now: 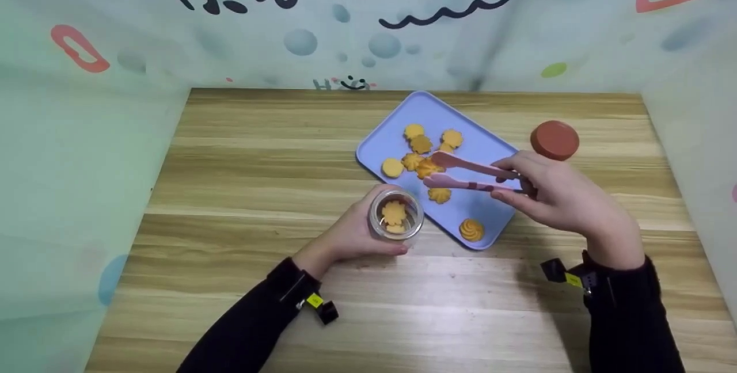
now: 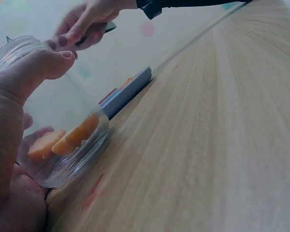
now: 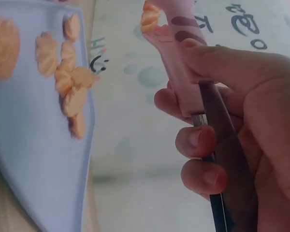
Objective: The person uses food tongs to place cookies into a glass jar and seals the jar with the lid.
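A person's left hand [image 1: 351, 235] curls its fingers [image 2: 19, 82] round a small clear glass jar [image 1: 396, 214] standing on the wooden tabletop [image 1: 242, 189], the thumb laid over the jar's wall and the other fingers [image 2: 36, 137] wrapped behind its base; two orange biscuits [image 2: 63, 140] lie inside the jar, leaning against each other; just beyond those fingers, the near edge of a pale blue tray [image 1: 489, 148] lies close to the jar, though whether the two touch cannot be told; to the right, the right hand [image 1: 561, 191] grips the handle end of pink tongs [image 1: 469, 174], fingers [image 3: 198, 140] curled beneath the handle and thumb pressed on top; the tongs reach leftward from those fingers over the tray, their tips closed on one orange biscuit [image 1: 427, 167] at the edge of a cluster; more flower-shaped biscuits [image 1: 420, 143] lie scattered on the tray past the tips, one round biscuit [image 1: 392, 167] to their left, one [image 1: 439, 194] just under the tongs, and a swirled biscuit [image 1: 471, 229] sits alone at the tray's near corner, between the two hands; beyond the right hand's fingers, a reddish-brown lid [image 1: 554, 140] rests on the tabletop just off the tray's right edge; farther back, a printed backdrop [image 1: 368, 22] with bubbles and dark lettering rises behind the tabletop.
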The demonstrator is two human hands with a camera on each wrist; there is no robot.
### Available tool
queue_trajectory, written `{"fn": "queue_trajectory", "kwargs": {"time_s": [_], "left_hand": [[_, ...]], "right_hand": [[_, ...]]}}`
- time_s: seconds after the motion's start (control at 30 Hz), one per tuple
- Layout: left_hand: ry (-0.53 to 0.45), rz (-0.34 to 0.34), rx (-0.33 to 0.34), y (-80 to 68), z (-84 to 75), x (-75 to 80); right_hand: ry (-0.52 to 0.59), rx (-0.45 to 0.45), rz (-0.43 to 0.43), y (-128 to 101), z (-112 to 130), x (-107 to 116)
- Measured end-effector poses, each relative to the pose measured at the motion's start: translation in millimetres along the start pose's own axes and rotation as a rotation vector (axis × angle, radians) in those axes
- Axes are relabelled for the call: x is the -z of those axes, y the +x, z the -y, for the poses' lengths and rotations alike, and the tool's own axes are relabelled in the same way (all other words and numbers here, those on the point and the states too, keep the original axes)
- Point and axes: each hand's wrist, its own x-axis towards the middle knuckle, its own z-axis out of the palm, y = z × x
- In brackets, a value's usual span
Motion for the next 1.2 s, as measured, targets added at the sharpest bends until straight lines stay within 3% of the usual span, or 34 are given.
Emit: {"fn": "queue_trajectory", "kwargs": {"time_s": [0.2,0.43,0.83,1.2], "left_hand": [[-0.002,0.001,-0.003,0.3,-0.2,0.3],[-0.007,0.004,0.045,-0.4,0.3,1.0],[-0.041,0.009,0.064,0.2,1.5,0.1],[-0.085,0.02,0.069,1.0,4.0,-0.4]], "right_hand": [[0.004,0.072,-0.013,2.8,14.1,-0.2],[0.02,0.141,0.006,7.9,24.9,-8.4],[-0.05,0.137,0.021,4.9,40.1,-7.2],[-0.08,0.204,0.021,4.9,52.4,-9.5]]}}
